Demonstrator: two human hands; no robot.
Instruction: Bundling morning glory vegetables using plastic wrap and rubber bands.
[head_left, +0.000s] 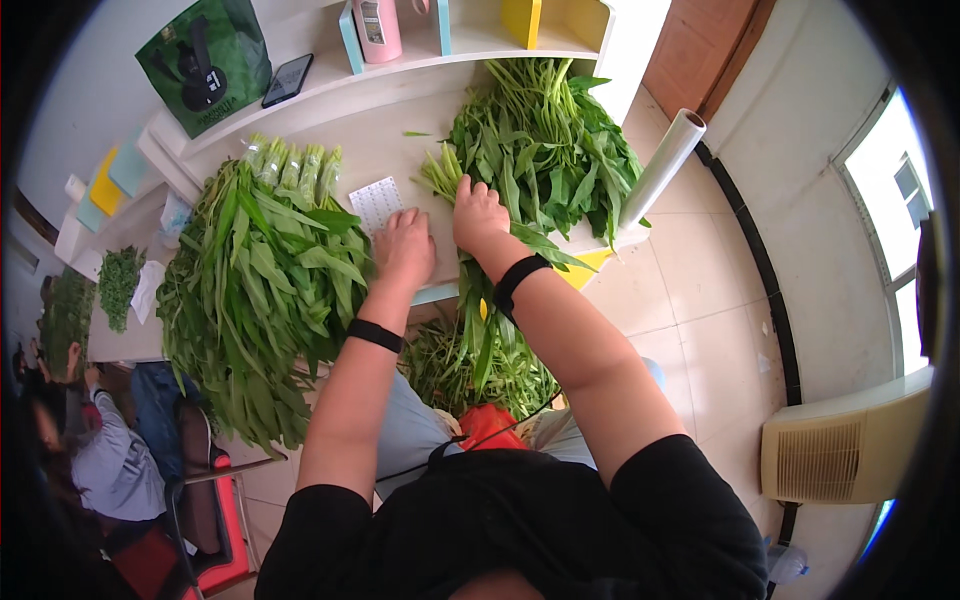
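The right hand (482,212) is gripping a bunch (438,177) of greens, its stems poking out beyond the fingers and its leaves trailing below the wrist. The left hand (404,247) is resting its fingers by the white sheet (375,204) just ahead; whether it is pinching it, I cannot tell. Wrapped greens (265,270) are lying left of that hand. A loose pile (550,150) is spreading right of the right hand, a roll (662,170) tilting farther right.
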